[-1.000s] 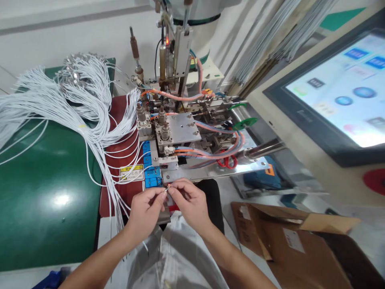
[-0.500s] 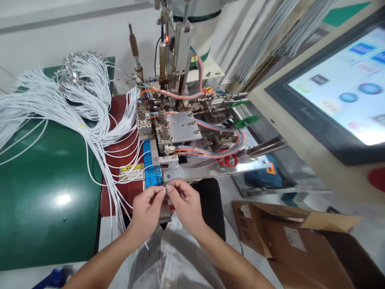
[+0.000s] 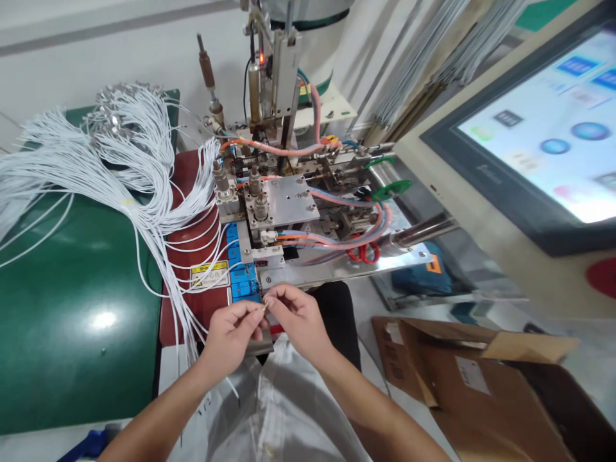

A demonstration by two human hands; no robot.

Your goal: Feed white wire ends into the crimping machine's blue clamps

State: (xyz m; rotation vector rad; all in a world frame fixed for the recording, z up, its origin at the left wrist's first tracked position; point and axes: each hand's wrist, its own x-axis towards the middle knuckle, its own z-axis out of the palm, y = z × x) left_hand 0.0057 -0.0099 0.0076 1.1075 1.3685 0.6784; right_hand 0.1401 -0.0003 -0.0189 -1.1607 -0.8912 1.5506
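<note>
My left hand (image 3: 230, 332) is closed in a pinch on a thin white cable; a loose piece of white cable (image 3: 232, 387) hangs out beneath it. Facing it, my right hand (image 3: 297, 322) pinches the small pale end (image 3: 264, 306) of the cable between thumb and forefinger. The fingertips of both hands almost touch, and the detail of that end is too small to make out. Just beyond my fingers is a row of blue fixture blocks (image 3: 243, 276), with several white cables (image 3: 192, 244) running into it from the left.
A large bundle of white cables (image 3: 103, 170) lies on the green table (image 3: 72, 321) and the dark red plate (image 3: 174, 314). The metal machine (image 3: 283, 199) with hoses stands ahead. A touchscreen (image 3: 543, 135) is at right, above an open cardboard box (image 3: 491, 398).
The pinched cable end has dropped slightly, and the fingertips of my hands have shifted around it. The view has moved a little; the cables on the table look the same.
</note>
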